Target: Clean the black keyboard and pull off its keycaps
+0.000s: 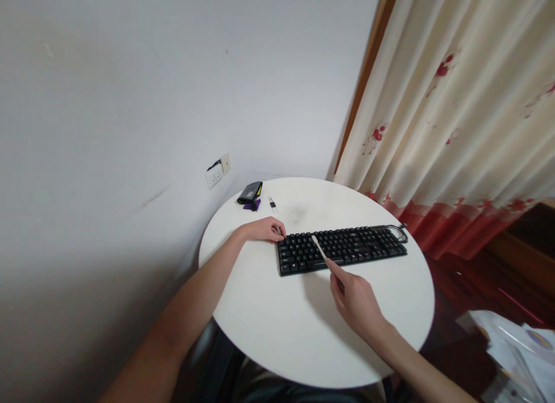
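A black computer keyboard (347, 247) lies flat on the round white table (303, 328), its cable (401, 234) bunched at the far right corner. My right hand (353, 299) is closed around the handle of a white toothbrush (319, 248), index finger stretched along it. The brush head is over the keys left of the keyboard's middle; whether the bristles touch them is too small to tell. At the keyboard's far left corner my left hand (266, 229) rests on the table, its curled fingers gripping that corner.
Behind my left hand lie a dark grey pouch (250, 192), a purple item (252, 205) and a small black-and-white object (273, 204). A wall with a socket (214, 176) borders the table's left and back. A patterned curtain (433, 131) hangs right; papers and plastic (515, 339) lie lower right.
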`<state>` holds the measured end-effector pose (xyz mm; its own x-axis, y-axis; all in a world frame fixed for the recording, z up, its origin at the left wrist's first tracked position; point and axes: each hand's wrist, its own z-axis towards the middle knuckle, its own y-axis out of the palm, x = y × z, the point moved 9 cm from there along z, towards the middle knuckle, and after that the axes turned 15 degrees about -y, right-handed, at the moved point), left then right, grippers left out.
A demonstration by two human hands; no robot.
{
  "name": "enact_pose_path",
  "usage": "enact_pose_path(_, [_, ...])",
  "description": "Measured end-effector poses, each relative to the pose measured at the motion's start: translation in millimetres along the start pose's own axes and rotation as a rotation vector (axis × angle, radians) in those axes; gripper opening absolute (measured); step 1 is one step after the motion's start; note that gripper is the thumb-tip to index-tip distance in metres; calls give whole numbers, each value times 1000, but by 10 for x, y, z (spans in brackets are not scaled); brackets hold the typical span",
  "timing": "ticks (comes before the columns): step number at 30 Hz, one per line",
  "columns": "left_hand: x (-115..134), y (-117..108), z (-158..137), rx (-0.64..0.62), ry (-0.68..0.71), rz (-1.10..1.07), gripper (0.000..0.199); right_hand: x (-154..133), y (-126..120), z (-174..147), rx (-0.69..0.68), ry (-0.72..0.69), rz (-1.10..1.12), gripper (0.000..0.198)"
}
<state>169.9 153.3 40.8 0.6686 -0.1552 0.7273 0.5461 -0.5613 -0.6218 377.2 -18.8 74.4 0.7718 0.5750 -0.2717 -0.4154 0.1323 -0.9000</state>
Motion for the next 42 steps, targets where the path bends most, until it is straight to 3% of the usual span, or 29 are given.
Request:
enact_pose_path(6, [52,-3,-36,3,21,24,22,-94,144,597,-109,35,-115,42])
enact_pose_path(10, [46,2,-35,5,22,22,22,-121,330,758,-202,71,-165,42])
enact_pose_path(16, [-6,7,10,-9,26,13,23,-86,471,725,-260,94,-194,44])
enact_pose_path(31, [-10,-4,12,-8,28,-8,23,-148,428,502,-240,49,-154,41])
enact_pose_path(42, [14,-5,-1,-3,44,27,23,-112,446,301,-318,16,-212,48])
